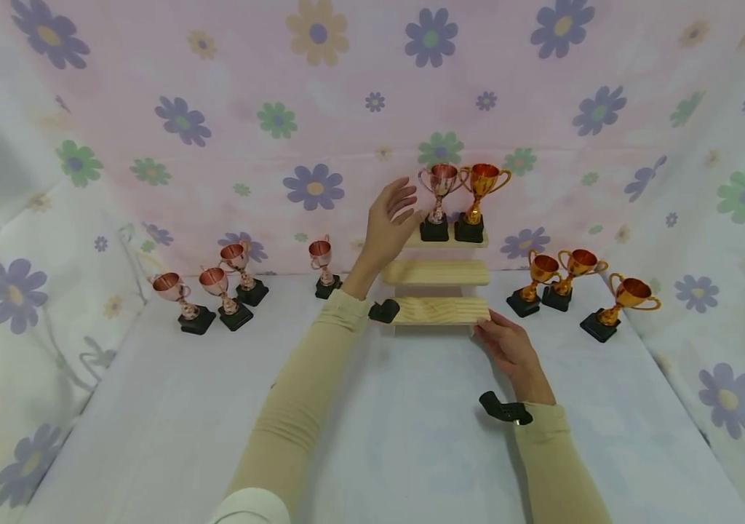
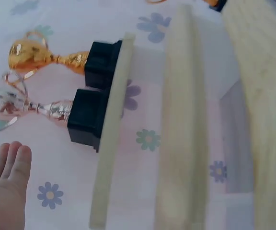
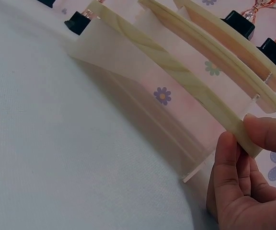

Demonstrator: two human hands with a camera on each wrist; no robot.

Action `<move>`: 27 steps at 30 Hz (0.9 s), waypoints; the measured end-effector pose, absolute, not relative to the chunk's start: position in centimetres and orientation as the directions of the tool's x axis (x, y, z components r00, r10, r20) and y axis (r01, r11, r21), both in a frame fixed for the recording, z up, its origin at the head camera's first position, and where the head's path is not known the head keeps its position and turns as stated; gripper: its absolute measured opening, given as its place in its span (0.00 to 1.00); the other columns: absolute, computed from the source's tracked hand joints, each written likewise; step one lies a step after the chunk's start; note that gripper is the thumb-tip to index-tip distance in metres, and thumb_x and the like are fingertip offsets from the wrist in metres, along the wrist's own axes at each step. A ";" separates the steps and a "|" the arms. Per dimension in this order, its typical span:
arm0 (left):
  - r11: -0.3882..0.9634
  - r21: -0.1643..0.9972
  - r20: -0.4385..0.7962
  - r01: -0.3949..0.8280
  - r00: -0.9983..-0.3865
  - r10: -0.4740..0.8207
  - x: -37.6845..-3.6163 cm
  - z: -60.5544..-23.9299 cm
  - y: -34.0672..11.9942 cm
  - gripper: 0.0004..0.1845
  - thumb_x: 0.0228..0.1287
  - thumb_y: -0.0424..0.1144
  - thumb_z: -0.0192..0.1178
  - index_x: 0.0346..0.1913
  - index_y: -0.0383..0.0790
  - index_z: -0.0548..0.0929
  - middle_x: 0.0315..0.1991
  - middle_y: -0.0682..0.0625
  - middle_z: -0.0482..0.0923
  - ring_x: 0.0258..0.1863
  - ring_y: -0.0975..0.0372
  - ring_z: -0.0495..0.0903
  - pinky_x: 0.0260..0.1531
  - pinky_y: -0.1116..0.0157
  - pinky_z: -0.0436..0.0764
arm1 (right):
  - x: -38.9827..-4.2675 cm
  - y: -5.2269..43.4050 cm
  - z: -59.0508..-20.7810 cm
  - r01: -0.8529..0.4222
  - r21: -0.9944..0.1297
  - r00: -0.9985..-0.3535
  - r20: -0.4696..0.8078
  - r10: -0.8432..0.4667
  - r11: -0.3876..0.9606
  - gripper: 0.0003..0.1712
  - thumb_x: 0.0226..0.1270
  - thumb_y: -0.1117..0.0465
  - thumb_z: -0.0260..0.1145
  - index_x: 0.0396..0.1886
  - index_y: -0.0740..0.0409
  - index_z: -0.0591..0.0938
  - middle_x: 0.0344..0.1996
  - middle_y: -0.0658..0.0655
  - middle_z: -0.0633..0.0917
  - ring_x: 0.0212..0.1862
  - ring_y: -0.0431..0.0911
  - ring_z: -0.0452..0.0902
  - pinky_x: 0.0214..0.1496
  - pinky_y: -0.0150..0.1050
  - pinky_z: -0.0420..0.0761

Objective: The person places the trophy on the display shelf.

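A three-step rack with wooden shelves (image 1: 438, 311) and clear side panels stands at the back of the table. On its top shelf (image 2: 110, 139) a pink-copper trophy cup (image 1: 439, 191) and a gold trophy cup (image 1: 481, 188) stand side by side on black bases. My left hand (image 1: 391, 225) is beside the pink-copper cup, fingers extended and apart from it in the left wrist view. The right hand (image 1: 506, 346) pinches the right end of the lowest shelf (image 3: 195, 91) between thumb and fingers.
Several pink-copper trophies (image 1: 215, 284) stand at the left of the table, one more (image 1: 321, 255) nearer the rack. Three gold trophies (image 1: 631, 292) are on the right. Flowered cloth (image 1: 313, 109) hangs behind and at both sides. The middle shelf (image 1: 436, 272) holds no trophy.
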State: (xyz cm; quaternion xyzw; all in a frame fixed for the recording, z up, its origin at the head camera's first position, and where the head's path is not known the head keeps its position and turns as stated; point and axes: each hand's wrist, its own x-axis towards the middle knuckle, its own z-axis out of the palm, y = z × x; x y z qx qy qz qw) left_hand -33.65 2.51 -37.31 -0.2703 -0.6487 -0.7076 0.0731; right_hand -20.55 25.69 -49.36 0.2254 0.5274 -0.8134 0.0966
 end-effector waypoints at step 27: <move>0.371 0.882 0.085 0.290 -0.873 0.479 -23.0 -47.1 -12.1 0.17 0.72 0.30 0.61 0.59 0.24 0.79 0.56 0.32 0.81 0.56 0.46 0.82 0.61 0.53 0.81 | -20.1 25.3 -48.8 0.408 -0.808 -0.875 -0.479 0.070 -0.425 0.39 0.79 0.66 0.58 0.82 0.54 0.53 0.80 0.55 0.57 0.65 0.40 0.68 0.72 0.31 0.70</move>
